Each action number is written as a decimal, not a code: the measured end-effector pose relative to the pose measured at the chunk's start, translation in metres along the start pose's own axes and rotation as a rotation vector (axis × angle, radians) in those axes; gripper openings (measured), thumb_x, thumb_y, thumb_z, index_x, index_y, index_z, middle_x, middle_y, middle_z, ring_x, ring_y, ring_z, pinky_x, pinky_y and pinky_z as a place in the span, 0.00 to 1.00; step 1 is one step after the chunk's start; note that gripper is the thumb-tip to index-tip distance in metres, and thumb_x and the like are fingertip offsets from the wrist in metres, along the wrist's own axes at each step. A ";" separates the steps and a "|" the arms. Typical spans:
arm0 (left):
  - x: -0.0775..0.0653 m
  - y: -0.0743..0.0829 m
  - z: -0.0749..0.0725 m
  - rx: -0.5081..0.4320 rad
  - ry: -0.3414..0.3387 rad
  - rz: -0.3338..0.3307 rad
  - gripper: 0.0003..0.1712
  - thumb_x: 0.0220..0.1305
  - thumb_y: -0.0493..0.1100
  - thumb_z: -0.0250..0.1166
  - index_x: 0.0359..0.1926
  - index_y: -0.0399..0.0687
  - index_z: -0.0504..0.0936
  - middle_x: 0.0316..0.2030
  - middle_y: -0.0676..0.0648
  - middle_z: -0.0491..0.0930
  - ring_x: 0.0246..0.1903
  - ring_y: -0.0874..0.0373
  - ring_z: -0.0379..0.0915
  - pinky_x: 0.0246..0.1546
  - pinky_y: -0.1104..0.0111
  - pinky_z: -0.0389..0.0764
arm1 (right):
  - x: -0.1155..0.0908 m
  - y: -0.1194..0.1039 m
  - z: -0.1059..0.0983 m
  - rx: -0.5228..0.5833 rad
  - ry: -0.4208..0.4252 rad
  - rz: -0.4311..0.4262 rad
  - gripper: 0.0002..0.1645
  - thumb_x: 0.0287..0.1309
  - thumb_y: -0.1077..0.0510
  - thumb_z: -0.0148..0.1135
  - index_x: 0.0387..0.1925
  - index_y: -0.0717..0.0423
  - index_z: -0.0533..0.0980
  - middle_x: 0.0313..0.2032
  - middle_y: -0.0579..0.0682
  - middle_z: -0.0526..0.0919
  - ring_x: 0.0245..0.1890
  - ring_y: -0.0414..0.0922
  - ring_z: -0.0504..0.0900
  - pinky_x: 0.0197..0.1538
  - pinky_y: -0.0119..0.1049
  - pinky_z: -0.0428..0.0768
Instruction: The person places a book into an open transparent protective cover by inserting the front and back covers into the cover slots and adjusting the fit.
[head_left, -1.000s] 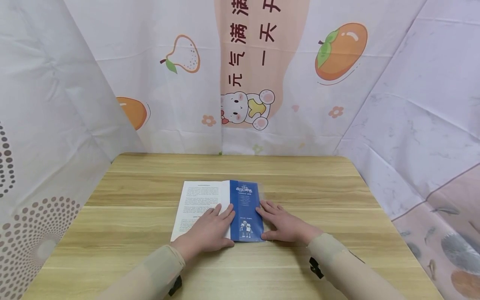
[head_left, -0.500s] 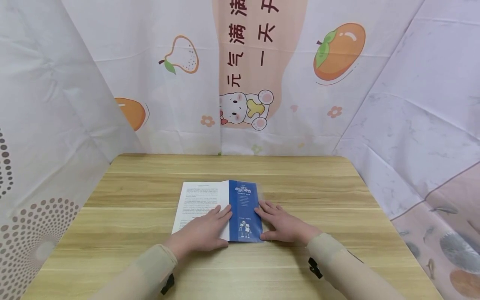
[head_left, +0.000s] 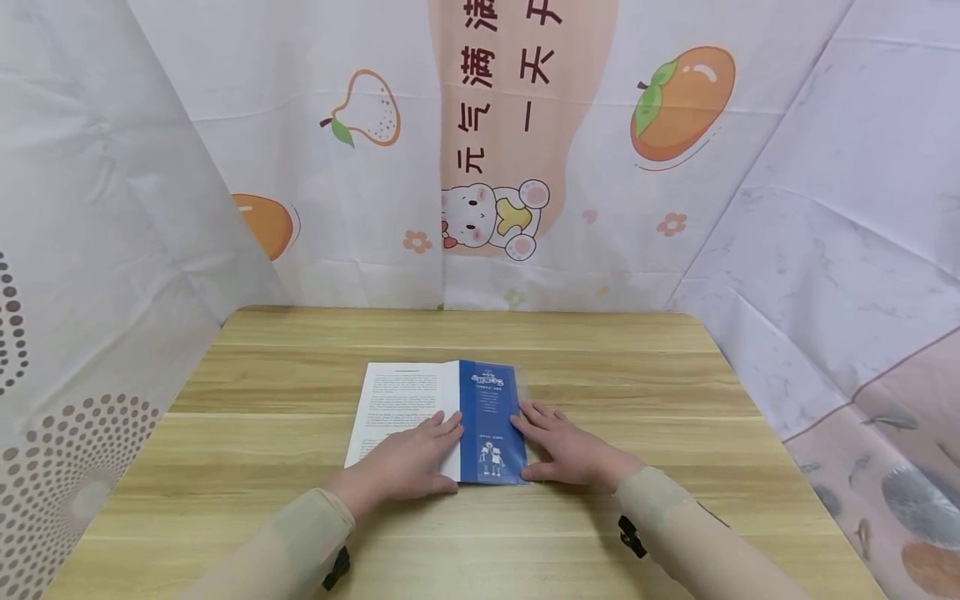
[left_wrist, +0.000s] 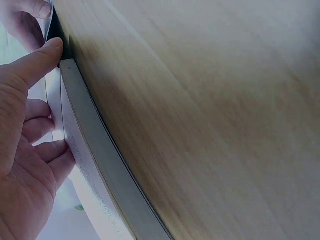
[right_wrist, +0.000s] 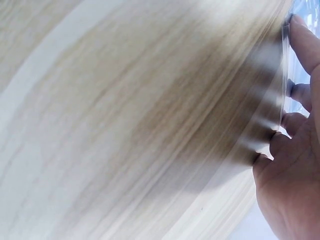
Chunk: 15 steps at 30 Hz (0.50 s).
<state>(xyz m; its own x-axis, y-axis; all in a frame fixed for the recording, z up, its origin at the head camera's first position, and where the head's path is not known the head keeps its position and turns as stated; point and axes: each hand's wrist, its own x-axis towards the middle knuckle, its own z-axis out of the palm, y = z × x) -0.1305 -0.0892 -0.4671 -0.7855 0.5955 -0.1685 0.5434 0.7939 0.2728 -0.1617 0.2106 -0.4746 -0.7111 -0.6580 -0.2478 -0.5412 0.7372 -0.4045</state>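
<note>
A book lies open on the wooden table, its white printed page [head_left: 397, 396] on the left and a blue cover flap [head_left: 491, 417] on the right. A transparent sleeve edges the flap. My left hand [head_left: 408, 460] rests on the page with fingers extended, fingertips near the fold and thumb at the lower edge. In the left wrist view, the thick page block [left_wrist: 107, 160] runs beside that hand. At the flap's right edge, my right hand [head_left: 570, 446] touches the sleeve with spread fingers. The right wrist view shows its fingertips [right_wrist: 297, 22] along the clear edge.
The wooden table [head_left: 637, 367] extends around the book on every side. Behind it hangs a printed white curtain [head_left: 315, 183], with more patterned cloth [head_left: 847, 275] at both sides. Dark straps show under both sleeves.
My left hand has shifted slightly left, its fingertips and thumb off the blue flap and onto the white page. The right hand and the book look the same.
</note>
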 end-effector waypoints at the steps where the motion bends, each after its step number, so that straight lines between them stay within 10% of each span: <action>1: 0.000 0.000 0.000 0.004 0.002 0.000 0.50 0.62 0.65 0.70 0.76 0.44 0.66 0.78 0.46 0.59 0.77 0.45 0.53 0.69 0.50 0.68 | 0.000 0.000 0.000 0.000 0.001 -0.001 0.52 0.67 0.35 0.62 0.80 0.54 0.55 0.81 0.59 0.45 0.80 0.61 0.44 0.77 0.62 0.49; 15: 0.002 0.007 0.001 0.027 -0.010 -0.041 0.48 0.61 0.63 0.71 0.75 0.46 0.68 0.78 0.47 0.60 0.77 0.45 0.53 0.66 0.47 0.72 | -0.001 -0.001 -0.001 0.019 0.002 0.004 0.51 0.67 0.36 0.63 0.80 0.55 0.55 0.81 0.59 0.44 0.80 0.62 0.44 0.77 0.63 0.49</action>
<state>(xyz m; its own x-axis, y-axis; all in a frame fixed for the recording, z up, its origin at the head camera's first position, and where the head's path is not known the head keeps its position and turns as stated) -0.1284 -0.0826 -0.4663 -0.8045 0.5633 -0.1883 0.5185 0.8207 0.2398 -0.1610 0.2110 -0.4732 -0.7139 -0.6549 -0.2479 -0.5301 0.7367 -0.4198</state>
